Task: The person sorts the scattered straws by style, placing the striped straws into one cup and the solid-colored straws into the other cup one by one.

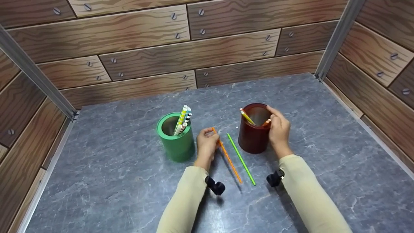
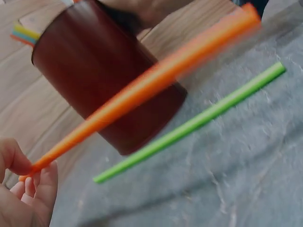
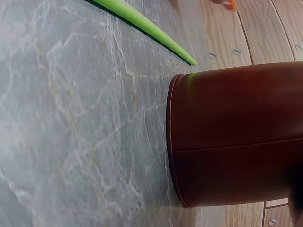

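Observation:
My left hand [image 1: 206,142] pinches an orange straw [image 1: 231,161] close to its far end, between thumb and fingers. In the left wrist view the orange straw [image 2: 137,92] slants up from the fingertips, above the table. A green straw [image 1: 241,159] lies on the table just right of it. My right hand [image 1: 280,131] grips the right side of a dark red cylindrical holder [image 1: 254,139] at its rim. A few yellow and orange straws lean inside that holder. In the right wrist view only the holder's side [image 3: 232,137] shows, the hand mostly out of sight.
Left of my left hand stands a green cylindrical holder [image 1: 178,147] with several patterned straws [image 1: 182,119] leaning in it. The grey marbled tabletop [image 1: 113,161] is bounded by wood-print walls [image 1: 145,61] at the back and sides.

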`<state>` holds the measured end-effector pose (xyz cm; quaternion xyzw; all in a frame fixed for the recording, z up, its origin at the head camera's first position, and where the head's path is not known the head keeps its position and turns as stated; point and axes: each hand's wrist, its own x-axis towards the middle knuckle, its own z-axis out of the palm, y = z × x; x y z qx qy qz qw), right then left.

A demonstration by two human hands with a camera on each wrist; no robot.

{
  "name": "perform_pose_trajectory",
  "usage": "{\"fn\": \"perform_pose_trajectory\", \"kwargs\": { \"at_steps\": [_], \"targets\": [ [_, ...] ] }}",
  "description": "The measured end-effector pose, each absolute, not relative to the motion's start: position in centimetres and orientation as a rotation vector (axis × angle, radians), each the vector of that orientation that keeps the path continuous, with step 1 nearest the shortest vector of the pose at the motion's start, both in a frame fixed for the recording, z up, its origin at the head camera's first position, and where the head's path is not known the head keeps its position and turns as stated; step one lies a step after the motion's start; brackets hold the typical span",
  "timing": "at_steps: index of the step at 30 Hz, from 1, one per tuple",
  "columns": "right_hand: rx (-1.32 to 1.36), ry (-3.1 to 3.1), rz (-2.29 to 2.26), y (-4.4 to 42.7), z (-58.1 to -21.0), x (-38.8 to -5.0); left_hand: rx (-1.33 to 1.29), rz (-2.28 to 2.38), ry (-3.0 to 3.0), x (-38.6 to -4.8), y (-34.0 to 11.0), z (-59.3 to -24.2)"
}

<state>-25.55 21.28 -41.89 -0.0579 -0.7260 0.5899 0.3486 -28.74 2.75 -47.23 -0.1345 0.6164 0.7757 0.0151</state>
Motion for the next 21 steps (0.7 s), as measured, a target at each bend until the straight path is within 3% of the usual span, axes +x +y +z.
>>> {"fn": "perform_pose_trajectory", "kwargs": {
  "at_steps": [21],
  "targets": [
    [-0.111, -1.869, 1.518, 21.4, -42.0, -25.5, -0.036, 2.774, 1.947, -27.6, 3.0, -41.9]
  ]
}}
